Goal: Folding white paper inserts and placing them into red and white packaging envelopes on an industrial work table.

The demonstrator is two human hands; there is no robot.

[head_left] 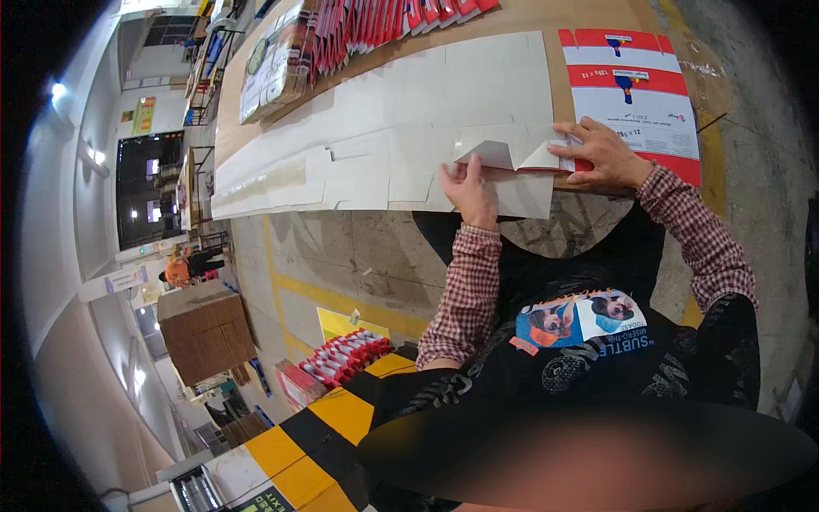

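Pinching creased white cardboard [512, 134]: right grip [610, 156] | left grip [471, 192]: at peaked flap [490, 154], closure cannot tell | sleeves [473, 286]: checked cloth

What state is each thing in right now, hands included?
Left hand: fingers parted, at the carton's left flap.
Right hand: on the carton's right end.
Carton: partly folded, two flaps raised.
White sheets: lying flat, overlapping.
Red-white sheet: unfolded, flat, printed side up.
Red packets: lined up in a row.
Ceiling lamp: lit.
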